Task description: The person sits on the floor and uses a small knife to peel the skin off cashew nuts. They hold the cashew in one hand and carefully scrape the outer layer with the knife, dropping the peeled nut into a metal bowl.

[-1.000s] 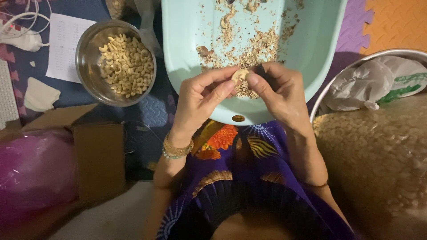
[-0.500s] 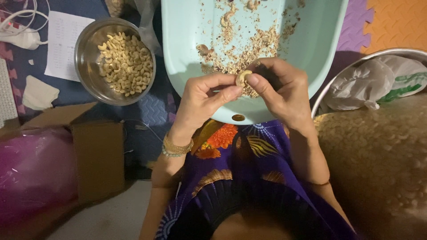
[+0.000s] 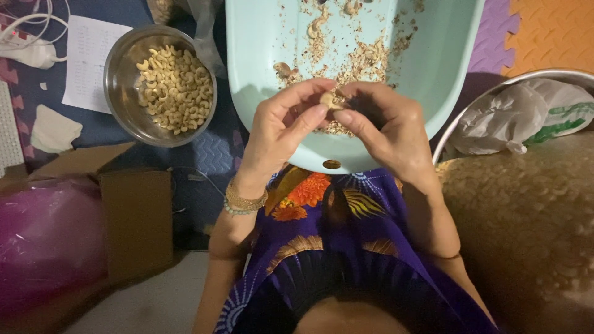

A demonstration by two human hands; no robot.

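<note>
A person's left hand (image 3: 281,127) and right hand (image 3: 383,127) meet over the near edge of a pale green tray (image 3: 260,55), fingertips of both pinching a single cashew (image 3: 327,101) between them. Husk bits (image 3: 365,62) and a few nuts litter the tray above the hands. A steel bowl (image 3: 117,93) of peeled cashews sits to the left on the floor, beside a sheet of paper (image 3: 90,62). At right, a large heap, apparently unpeeled nuts (image 3: 526,216), fills a basin under a crumpled plastic bag (image 3: 520,117). A cardboard box (image 3: 133,222) lies lower left.
</note>
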